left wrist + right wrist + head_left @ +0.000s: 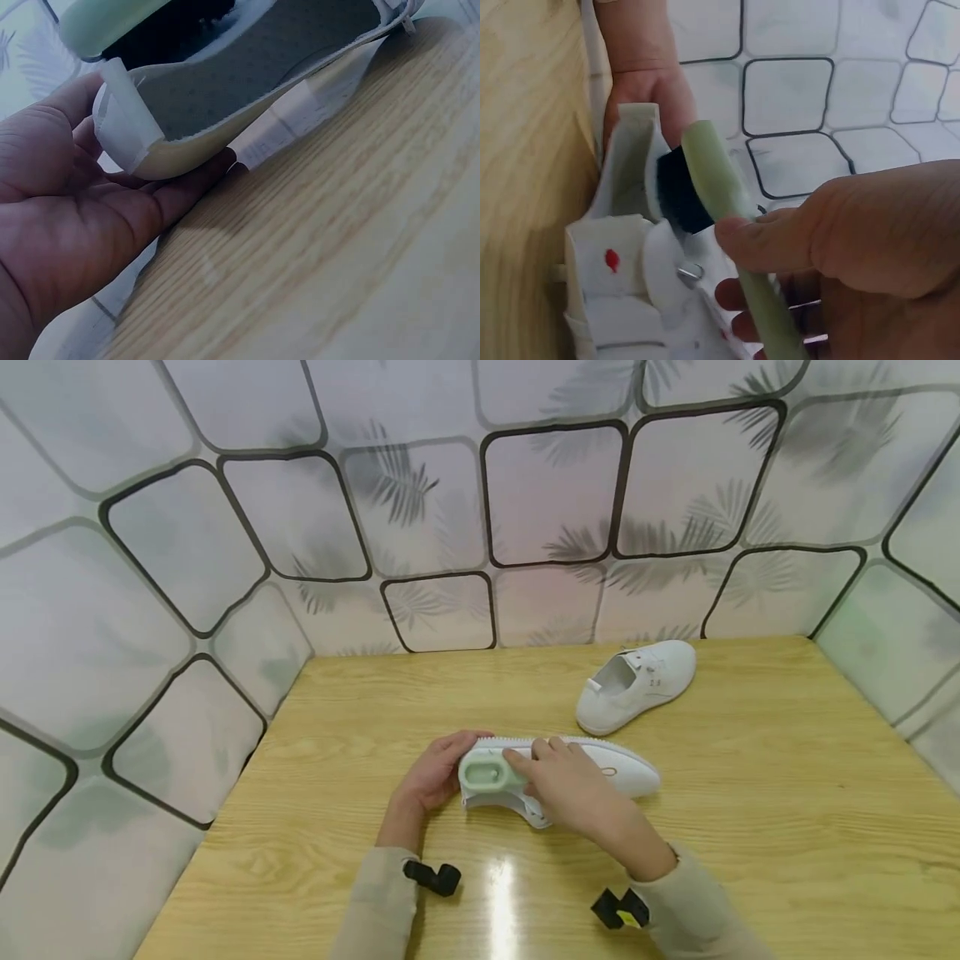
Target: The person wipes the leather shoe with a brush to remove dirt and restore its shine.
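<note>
A white shoe (633, 774) lies on its side on the table, its opening toward me and its toe pointing right. My left hand (433, 774) grips it at the heel; in the left wrist view the fingers of that hand (82, 202) reach beneath the heel. With my right hand (573, 787) I hold a pale green brush (483, 772) by its handle. Its dark bristles (679, 191) rest against the upper side of the shoe near the heel, as the right wrist view shows. My right thumb (761, 241) lies along the brush handle.
A second white shoe (660, 681) stands upright behind the first, to the right. The wooden table (787, 793) stretches out on both sides. A patterned curtain-like backdrop (555, 502) closes off the back and both sides.
</note>
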The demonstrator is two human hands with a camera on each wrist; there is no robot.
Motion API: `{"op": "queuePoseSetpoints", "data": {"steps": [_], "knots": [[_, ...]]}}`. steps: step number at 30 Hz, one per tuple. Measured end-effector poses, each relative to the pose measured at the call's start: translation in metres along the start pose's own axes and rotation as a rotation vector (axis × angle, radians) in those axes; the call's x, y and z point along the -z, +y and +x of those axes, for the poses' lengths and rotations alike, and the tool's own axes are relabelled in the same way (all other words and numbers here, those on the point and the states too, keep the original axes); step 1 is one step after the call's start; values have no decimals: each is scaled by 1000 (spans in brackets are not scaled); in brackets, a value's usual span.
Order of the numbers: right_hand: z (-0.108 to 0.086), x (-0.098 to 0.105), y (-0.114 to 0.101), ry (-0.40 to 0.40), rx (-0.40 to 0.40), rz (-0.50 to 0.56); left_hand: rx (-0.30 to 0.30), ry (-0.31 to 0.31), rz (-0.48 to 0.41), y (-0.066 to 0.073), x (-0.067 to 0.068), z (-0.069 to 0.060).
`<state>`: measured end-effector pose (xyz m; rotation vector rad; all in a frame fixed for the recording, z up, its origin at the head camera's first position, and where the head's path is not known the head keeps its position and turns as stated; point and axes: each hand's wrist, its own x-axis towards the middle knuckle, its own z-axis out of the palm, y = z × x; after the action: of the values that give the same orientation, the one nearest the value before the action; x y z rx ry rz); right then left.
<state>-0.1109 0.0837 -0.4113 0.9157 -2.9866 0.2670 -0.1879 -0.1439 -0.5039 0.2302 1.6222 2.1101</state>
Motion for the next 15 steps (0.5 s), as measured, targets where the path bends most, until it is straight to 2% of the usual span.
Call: {"op": "queuePoseSetpoints", "data": {"steps": [6, 13, 15], "knots": [[-16, 14, 5, -70, -94, -13, 0, -14, 0, 0, -2, 0], [-5, 2, -7, -37, -43, 30, -17, 15, 65, 0, 0, -3], [-4, -1, -10, -35, -50, 43, -27, 19, 78, -1, 0, -3]]}}
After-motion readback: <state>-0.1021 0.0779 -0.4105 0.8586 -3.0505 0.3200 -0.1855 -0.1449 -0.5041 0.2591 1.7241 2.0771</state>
